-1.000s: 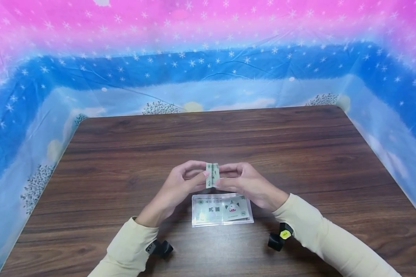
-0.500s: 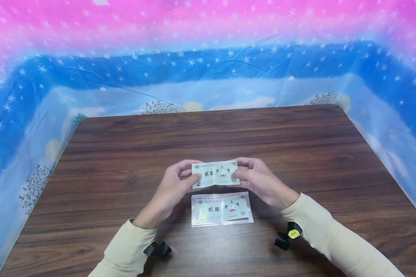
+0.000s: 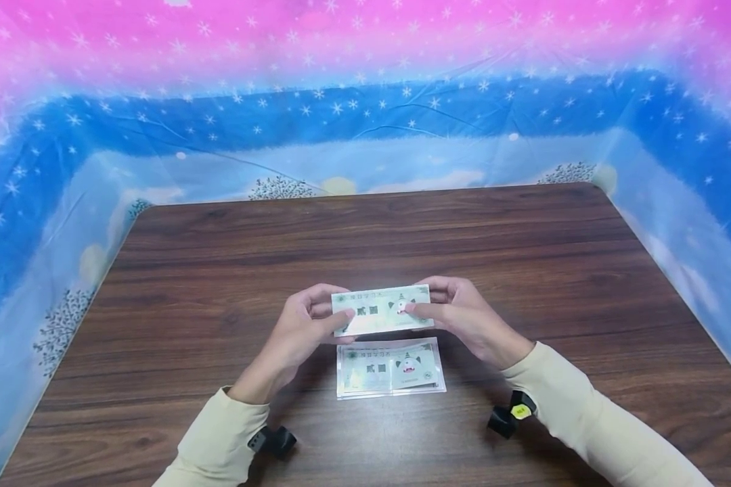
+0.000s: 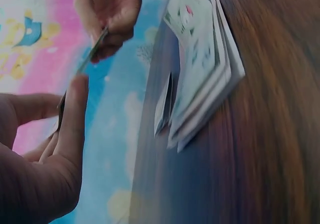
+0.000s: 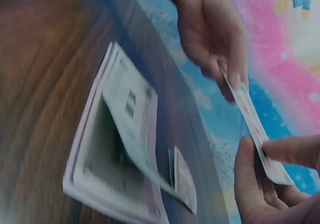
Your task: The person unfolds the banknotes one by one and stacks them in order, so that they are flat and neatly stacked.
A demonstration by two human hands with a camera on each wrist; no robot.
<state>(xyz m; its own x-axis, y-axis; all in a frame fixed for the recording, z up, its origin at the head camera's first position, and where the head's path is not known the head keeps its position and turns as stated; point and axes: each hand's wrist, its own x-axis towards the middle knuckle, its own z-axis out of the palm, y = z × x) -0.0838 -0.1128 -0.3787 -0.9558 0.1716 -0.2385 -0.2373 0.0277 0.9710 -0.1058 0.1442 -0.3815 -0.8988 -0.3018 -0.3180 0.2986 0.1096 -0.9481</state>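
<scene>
Both hands hold a pale green banknote [image 3: 381,320] stretched flat above the table. My left hand [image 3: 298,326] pinches its left end, thumb on the printed face. At the other end my right hand [image 3: 470,323] pinches it, the thumb over a small cartoon face. In the right wrist view the banknote [image 5: 252,121] appears nearly edge-on between the two hands. Just nearer to me lies a stack of similar banknotes [image 3: 371,379]. Its top note bends up along a crease, as the stack [image 4: 200,69] shows in the left wrist view.
A small folded paper [image 4: 163,106] stands beside the stack in the left wrist view. The brown wooden table [image 3: 219,257] reaches back to a pink and blue snowflake cloth [image 3: 365,115]. Black wrist cameras sit below both cuffs.
The banknote was folded narrow between the fingertips a second ago. It has opened out to full width, and the right hand has moved to the right. The stack has stayed in place.
</scene>
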